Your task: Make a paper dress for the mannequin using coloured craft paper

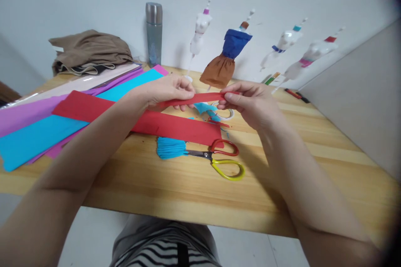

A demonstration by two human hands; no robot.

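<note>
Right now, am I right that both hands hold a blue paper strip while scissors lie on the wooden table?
Not quite: the head view shows the strip is red, not blue; the left hand and right hand hold it while scissors lie on the wooden table.

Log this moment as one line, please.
left hand: pinches red strip | right hand: pinches its other end | scissors: flat on table

Wooden table (282, 200) with coloured paper sheets (37, 133), scissors (205, 155), flask (153, 33), cloth heap (90, 50)
</note>
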